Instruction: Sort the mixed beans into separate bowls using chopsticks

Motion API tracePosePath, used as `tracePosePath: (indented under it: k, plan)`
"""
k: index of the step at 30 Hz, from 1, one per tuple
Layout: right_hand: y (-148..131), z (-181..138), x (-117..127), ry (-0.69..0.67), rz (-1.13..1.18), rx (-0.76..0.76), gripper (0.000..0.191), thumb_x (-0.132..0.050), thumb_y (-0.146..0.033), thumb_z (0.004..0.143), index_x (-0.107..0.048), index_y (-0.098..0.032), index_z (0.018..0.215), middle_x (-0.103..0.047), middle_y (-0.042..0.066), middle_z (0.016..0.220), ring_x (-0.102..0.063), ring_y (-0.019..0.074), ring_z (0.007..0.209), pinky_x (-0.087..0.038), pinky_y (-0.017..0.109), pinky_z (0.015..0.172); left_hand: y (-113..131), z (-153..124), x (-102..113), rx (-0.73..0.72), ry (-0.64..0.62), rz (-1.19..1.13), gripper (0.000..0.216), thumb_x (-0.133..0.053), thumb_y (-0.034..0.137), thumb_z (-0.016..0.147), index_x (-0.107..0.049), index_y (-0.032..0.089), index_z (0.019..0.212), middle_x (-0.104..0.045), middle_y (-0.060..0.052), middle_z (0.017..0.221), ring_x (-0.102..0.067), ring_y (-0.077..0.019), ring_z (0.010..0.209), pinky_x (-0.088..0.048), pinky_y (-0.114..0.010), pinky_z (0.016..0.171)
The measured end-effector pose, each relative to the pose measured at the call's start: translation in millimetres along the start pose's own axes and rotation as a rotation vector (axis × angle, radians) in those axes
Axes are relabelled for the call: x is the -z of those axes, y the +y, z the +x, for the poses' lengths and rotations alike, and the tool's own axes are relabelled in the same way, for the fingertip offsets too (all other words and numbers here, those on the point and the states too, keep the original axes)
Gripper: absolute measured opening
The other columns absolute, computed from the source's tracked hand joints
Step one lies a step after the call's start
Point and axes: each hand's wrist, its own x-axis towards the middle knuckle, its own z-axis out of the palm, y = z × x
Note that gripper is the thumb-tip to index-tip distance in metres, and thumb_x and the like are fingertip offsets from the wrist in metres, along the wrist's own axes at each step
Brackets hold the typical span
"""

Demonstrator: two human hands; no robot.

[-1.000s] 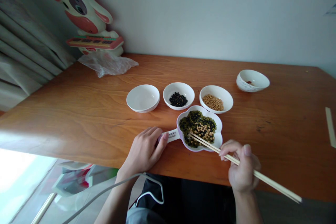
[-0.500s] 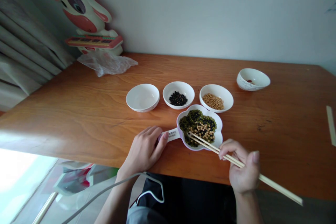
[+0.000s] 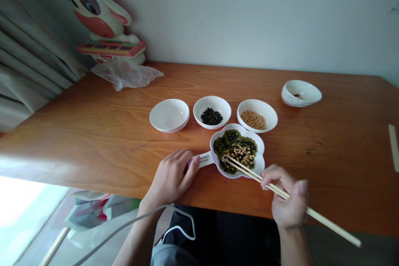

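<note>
Wood table (image 3: pixel 93 141), reddish-brown, visible grain, glare on its left side, dark marks (image 3: pixel 311 149) right of centre. Pale wall (image 3: pixel 218 16) behind, grey curtain (image 3: pixel 28 50) at left, bright floor (image 3: pixel 34 216) lower left. Cow-shaped toy (image 3: pixel 90 4) with keyboard stands at the back left corner, crumpled clear plastic (image 3: pixel 131 75) before it. My left hand (image 3: pixel 171 176) is closed round the handle of the white flower-shaped dish (image 3: pixel 260 164), which sits near the table's front edge holding mixed green, black and tan beans. My right hand (image 3: pixel 288 201) pinches chopsticks (image 3: pixel 333 224), tips down in the dish, slightly apart; can't tell if they grip a bean. Three white bowls (image 3: pixel 170 115) in a row behind: middle has black beans, right one tan. Fourth bowl (image 3: pixel 288 98) back right, small reddish bits inside. Pale strip (image 3: pixel 393 147) at far right.
</note>
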Motion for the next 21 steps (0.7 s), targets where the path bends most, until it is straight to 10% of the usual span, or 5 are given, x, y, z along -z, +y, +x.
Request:
tracePosePath:
  k: [21]
  plan:
    - [1.5,-3.2,0.6,0.023,0.071,-0.069,0.073,-0.024,-0.062,0.106,-0.071,-0.022,0.067,-0.058,0.003,0.058,-0.054,0.0189,0.062,-0.041,0.033,0.058,-1.2,0.5,-1.0,0.007,0.004,-0.006,0.036,-0.036,0.039,0.111,-0.042,0.022,0.08,-0.054,-0.002,0.079,-0.051,-0.0196,0.073,-0.036,-0.033,0.07]
